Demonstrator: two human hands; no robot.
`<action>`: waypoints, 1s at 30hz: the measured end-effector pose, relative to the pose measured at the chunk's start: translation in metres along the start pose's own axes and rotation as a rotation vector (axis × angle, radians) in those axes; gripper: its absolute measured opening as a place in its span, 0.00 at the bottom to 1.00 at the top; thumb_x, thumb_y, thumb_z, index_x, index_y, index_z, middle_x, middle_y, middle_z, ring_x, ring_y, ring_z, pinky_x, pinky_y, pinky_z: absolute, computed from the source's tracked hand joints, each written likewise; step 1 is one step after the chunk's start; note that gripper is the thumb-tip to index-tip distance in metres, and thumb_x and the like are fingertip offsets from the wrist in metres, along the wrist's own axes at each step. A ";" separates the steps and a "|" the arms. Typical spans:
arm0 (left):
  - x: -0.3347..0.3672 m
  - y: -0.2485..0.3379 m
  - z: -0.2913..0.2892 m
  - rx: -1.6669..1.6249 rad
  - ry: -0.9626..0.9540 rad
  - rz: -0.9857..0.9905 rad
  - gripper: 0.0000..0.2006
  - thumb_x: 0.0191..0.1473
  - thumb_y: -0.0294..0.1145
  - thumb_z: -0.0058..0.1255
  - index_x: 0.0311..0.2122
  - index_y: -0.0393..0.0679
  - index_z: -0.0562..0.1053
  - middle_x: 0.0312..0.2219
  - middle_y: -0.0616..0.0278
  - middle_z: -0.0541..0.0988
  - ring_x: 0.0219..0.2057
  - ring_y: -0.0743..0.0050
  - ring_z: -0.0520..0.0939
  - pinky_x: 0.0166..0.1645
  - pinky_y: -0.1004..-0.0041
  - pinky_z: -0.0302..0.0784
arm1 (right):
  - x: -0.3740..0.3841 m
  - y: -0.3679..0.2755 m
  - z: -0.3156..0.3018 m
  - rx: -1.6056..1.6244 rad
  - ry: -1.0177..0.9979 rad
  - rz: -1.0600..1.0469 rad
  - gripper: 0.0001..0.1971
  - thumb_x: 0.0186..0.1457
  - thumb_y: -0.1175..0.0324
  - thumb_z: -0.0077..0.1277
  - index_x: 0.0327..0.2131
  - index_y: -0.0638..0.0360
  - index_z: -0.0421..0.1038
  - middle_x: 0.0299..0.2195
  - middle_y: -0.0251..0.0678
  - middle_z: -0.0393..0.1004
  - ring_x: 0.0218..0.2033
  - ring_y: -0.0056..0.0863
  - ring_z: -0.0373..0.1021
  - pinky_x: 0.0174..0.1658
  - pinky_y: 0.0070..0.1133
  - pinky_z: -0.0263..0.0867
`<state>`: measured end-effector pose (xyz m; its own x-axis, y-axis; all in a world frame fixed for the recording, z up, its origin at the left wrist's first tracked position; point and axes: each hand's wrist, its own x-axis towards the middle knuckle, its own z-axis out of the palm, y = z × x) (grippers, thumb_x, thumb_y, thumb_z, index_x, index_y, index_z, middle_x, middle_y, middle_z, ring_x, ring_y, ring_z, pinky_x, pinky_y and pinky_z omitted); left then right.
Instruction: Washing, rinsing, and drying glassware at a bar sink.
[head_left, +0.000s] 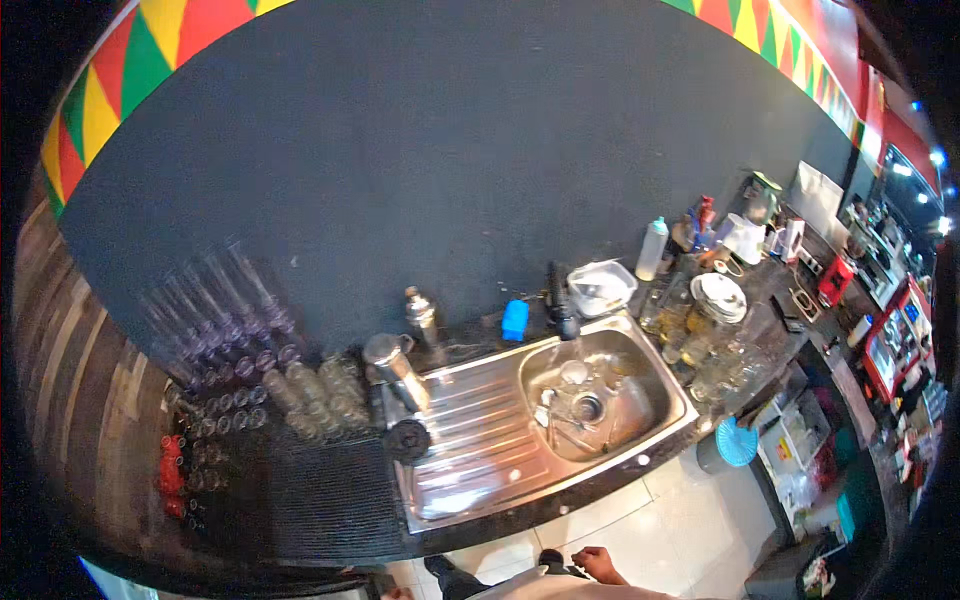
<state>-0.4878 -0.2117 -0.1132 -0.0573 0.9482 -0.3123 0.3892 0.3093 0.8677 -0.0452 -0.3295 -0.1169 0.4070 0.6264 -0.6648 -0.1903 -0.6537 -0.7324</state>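
Observation:
My right hand (pixel 597 563) hangs low by my body at the lower edge, in front of the counter. Its fingers look curled in, with nothing visible in them. Of my left hand (pixel 397 594) only a sliver shows at the bottom edge; its fingers are hidden. Neither hand touches the steel sink (pixel 470 405) ahead. In the basin lie utensils (pixel 570 432) and a small pale cup-like piece (pixel 573 371). On the drainboard's left side are a metal pitcher (pixel 408 385) and a round black piece (pixel 408 440).
Clear glasses (pixel 310 395) stand in rows at left beside a black ribbed mat (pixel 330 490). Behind the sink are a shaker (pixel 420 312), blue sponge (pixel 515 320), black tap (pixel 562 310) and plastic tub (pixel 601 287). Used glasses (pixel 715 375) crowd the right; a bin (pixel 712 458) stands below.

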 end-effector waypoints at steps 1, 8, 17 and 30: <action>-0.013 0.017 0.014 0.468 -0.159 0.047 0.06 0.52 0.31 0.37 0.27 0.41 0.64 0.28 0.59 0.67 0.28 0.70 0.61 0.30 0.63 0.56 | 0.010 0.031 -0.014 0.116 0.020 0.022 0.09 0.41 0.67 0.52 0.23 0.64 0.74 0.18 0.34 0.72 0.21 0.20 0.66 0.27 0.19 0.62; -0.010 -0.020 0.127 0.459 -0.217 -0.061 0.09 0.48 0.34 0.44 0.27 0.39 0.68 0.23 0.63 0.69 0.23 0.74 0.65 0.27 0.68 0.63 | -0.009 0.090 -0.060 -0.345 -0.017 0.095 0.10 0.43 0.64 0.48 0.31 0.54 0.74 0.28 0.35 0.75 0.29 0.29 0.71 0.35 0.22 0.67; 0.099 -0.042 0.211 0.844 -1.234 0.060 0.16 0.38 0.45 0.51 0.25 0.41 0.76 0.21 0.63 0.76 0.22 0.71 0.74 0.29 0.70 0.69 | 0.054 0.109 -0.089 -0.469 0.121 0.207 0.22 0.35 0.46 0.50 0.30 0.52 0.76 0.31 0.38 0.75 0.34 0.32 0.71 0.41 0.25 0.64; 0.068 -0.008 0.255 0.324 -0.864 -0.423 0.12 0.47 0.39 0.47 0.34 0.45 0.75 0.29 0.64 0.76 0.27 0.77 0.75 0.28 0.73 0.71 | 0.135 0.028 -0.191 -0.377 0.082 0.174 0.15 0.41 0.61 0.47 0.31 0.56 0.75 0.32 0.40 0.75 0.33 0.33 0.71 0.39 0.24 0.65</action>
<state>-0.2599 -0.1681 -0.2401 0.3863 0.3490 -0.8538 0.7290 0.4517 0.5144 0.1752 -0.3441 -0.1991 0.4699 0.4670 -0.7491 0.0712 -0.8659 -0.4952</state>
